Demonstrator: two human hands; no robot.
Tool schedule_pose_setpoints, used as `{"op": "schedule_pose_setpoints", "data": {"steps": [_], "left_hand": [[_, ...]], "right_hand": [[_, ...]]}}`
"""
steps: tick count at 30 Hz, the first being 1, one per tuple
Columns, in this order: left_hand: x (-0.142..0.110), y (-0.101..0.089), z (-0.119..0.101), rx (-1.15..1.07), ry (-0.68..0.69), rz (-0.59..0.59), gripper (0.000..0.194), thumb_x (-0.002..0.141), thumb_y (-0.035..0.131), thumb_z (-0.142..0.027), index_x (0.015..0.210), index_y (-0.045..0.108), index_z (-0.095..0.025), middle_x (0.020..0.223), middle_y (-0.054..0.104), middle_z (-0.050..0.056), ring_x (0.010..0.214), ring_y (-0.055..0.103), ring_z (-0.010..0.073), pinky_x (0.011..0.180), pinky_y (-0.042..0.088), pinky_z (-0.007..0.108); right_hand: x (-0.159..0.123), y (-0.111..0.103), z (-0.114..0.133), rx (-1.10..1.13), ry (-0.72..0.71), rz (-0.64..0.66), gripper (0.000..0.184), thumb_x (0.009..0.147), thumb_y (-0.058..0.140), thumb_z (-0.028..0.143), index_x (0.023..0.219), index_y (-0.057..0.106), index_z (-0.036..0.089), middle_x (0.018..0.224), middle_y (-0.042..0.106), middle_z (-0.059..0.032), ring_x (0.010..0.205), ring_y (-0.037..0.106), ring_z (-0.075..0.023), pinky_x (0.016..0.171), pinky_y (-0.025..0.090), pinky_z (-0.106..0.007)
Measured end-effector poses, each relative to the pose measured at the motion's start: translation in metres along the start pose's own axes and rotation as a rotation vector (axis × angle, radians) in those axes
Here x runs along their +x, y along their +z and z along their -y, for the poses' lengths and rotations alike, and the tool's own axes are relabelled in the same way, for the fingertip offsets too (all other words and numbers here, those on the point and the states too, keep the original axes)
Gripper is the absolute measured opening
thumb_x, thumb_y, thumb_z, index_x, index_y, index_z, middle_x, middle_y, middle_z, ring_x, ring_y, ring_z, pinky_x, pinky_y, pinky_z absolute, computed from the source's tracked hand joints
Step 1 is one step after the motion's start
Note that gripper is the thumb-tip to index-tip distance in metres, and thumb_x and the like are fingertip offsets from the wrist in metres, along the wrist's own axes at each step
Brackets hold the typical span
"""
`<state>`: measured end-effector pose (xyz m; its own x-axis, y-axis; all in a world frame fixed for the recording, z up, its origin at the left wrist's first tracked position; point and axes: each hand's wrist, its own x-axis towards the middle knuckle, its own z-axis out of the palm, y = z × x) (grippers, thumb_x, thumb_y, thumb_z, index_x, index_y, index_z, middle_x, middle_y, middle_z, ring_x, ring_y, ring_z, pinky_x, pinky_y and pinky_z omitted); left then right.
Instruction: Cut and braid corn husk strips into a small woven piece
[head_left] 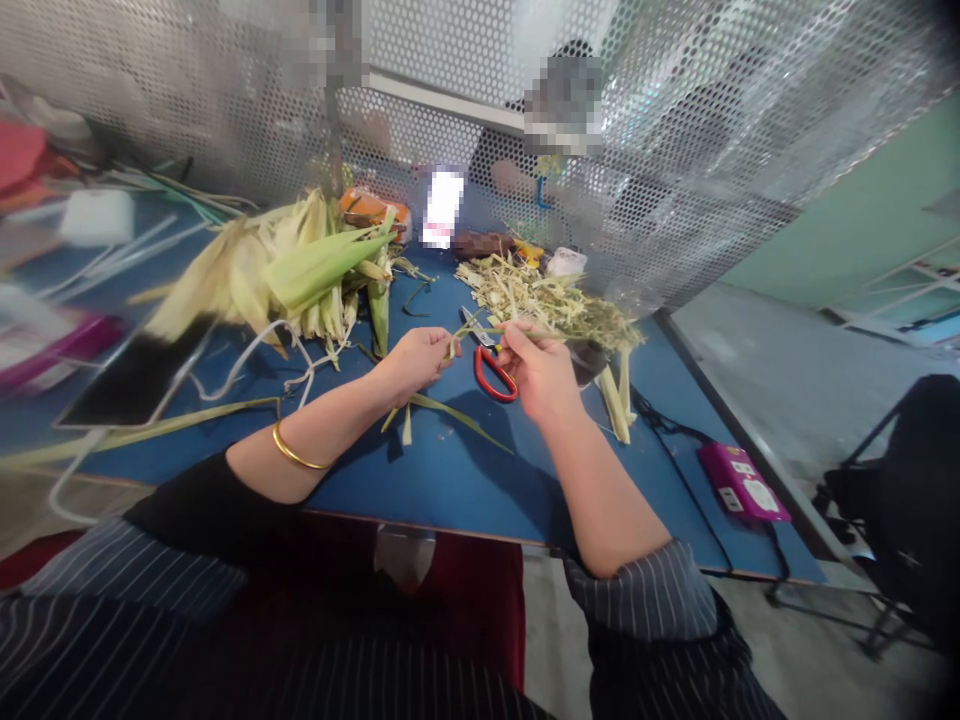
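My left hand [417,362] pinches a thin green corn husk strip [469,326] above the middle of the table. Facing it, my right hand [538,368] has thumb and fingers closed on a slim strip too; whether both hold one piece I cannot tell. Red-handled scissors [495,376] lie between and just beyond the hands, their blades pointing away. Below the hands, loose husk strips [457,415] rest on the blue table [442,480]. A large bundle of corn husks [315,265] lies to the left, and a heap of shredded husk bits [525,290] sits behind my right hand.
On the left are a dark tablet-like device [139,375] and a white cable [240,370]. A lit phone [442,207] stands at the back before a perforated metal screen [465,60]. A purple pack [742,482] and black cords lie right. A black chair [900,500] stands beyond.
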<state>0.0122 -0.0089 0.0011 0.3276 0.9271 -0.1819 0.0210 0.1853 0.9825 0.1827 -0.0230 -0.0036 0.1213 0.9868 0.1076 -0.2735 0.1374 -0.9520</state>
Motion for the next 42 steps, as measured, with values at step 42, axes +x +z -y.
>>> {"op": "schedule_pose_setpoints", "data": {"steps": [42], "left_hand": [[-0.009, 0.009, 0.001, -0.357, -0.152, 0.291, 0.022, 0.092, 0.046, -0.02, 0.072, 0.052, -0.013, 0.057, 0.043, -0.003, 0.036, 0.029, 0.0001, 0.035, 0.016, 0.014]], "right_hand": [[-0.02, 0.016, -0.008, -0.332, -0.114, 0.087, 0.023, 0.076, 0.067, 0.037, 0.067, 0.057, 0.019, 0.061, 0.057, 0.004, 0.052, 0.044, -0.0066, 0.052, 0.036, -0.022]]}}
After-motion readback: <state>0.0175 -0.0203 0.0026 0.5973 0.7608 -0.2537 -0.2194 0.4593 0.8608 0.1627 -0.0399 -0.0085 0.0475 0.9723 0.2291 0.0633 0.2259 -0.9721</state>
